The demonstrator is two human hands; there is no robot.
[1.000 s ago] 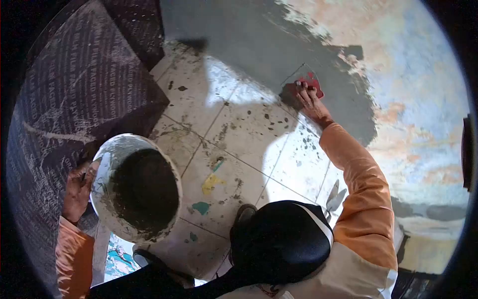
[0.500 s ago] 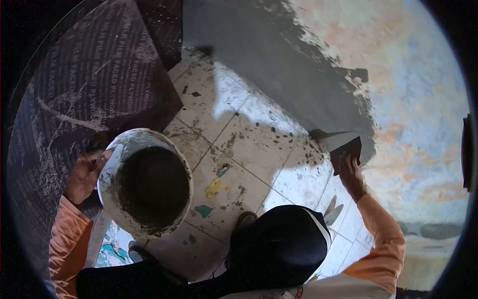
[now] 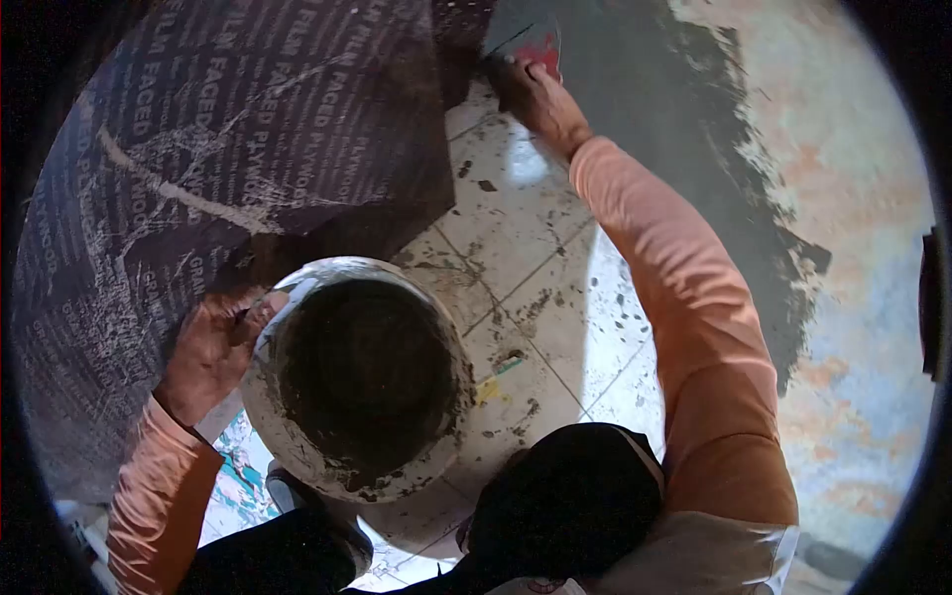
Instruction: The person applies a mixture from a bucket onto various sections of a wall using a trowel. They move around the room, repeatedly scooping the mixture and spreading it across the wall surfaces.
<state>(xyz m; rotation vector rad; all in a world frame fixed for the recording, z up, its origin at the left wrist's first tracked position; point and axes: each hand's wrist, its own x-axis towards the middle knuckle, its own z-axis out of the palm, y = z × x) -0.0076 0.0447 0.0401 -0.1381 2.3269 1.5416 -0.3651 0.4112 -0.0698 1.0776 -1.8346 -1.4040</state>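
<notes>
My left hand [image 3: 213,347] is closed on the rim of a white bucket [image 3: 266,421], thumb over the edge. Dark grey wet plaster [image 3: 367,367] lies inside the bucket, and smears coat its inner wall. My right hand [image 3: 540,99] reaches far forward, its fingers wrapped round a plastering trowel [image 3: 540,52] with red on it. The trowel is against the grey plastered band [image 3: 645,129] low on the wall, near the plywood. My fingers partly hide the tool, and its blade edge is hard to make out.
A dark film-faced plywood sheet [image 3: 248,129] stands along the left and front. Splattered pale floor tiles [image 3: 535,248] lie between it and the wall. Bare mottled wall [image 3: 853,248] rises on the right. My knee [image 3: 570,496] is close to the bucket.
My right hand has moved forward and left along the wall with the trowel, from the lower end of the grey band to its far end. The left hand still grips the bucket; the view has shifted.
</notes>
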